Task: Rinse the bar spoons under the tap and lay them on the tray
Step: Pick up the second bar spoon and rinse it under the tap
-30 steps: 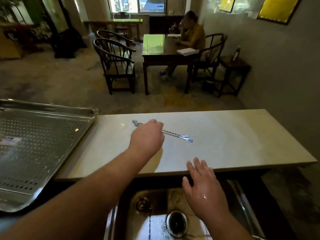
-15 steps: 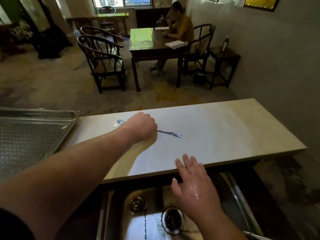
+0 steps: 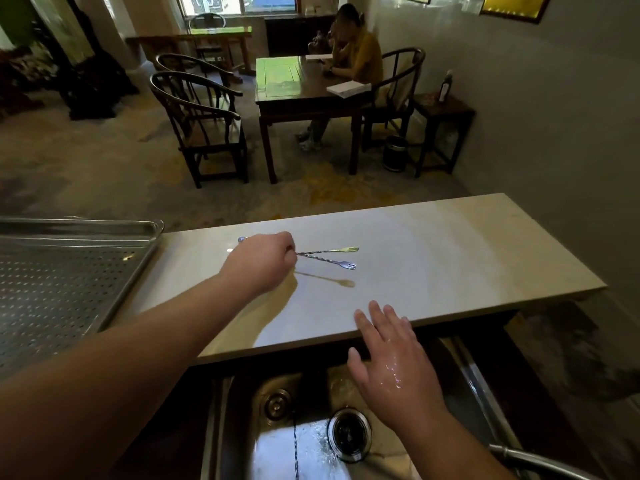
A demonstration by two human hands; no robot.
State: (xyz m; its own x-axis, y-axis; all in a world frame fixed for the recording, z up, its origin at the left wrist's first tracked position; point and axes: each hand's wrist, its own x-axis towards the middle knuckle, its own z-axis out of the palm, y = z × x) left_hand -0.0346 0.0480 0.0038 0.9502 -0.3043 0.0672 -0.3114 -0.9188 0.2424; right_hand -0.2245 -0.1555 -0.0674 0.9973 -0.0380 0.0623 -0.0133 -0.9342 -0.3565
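The left hand (image 3: 263, 263) pinches two twisted steel bar spoons (image 3: 327, 258) above the pale stone counter (image 3: 450, 258); the wet right hand (image 3: 391, 368) hovers spread over the steel sink (image 3: 311, 445), perforated metal tray (image 3: 62, 292) at left

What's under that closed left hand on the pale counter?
Two twisted metal bar spoons stick out from the left hand, fork ends rightward; a rounded tip shows leftward. Their middles are hidden.
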